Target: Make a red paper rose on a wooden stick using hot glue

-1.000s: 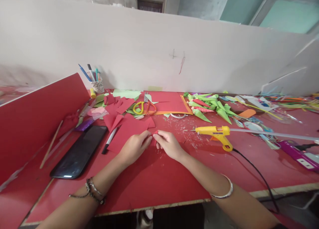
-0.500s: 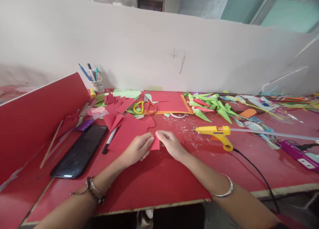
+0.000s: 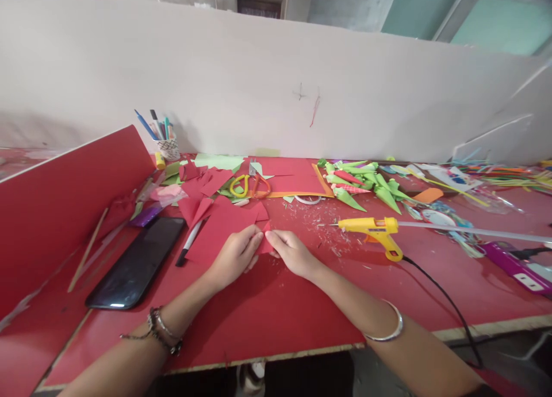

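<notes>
Head view: less of the paper shows below your fingers than a moment ago; your left hand and right hand both pinch it, over the table, so shaping it seems unfinished.

Red ppr is partly hidden by L hand & R hand; pwr strip is cut off by R edge

A craft workspace (glue gun, scissors, paper scraps).
</notes>
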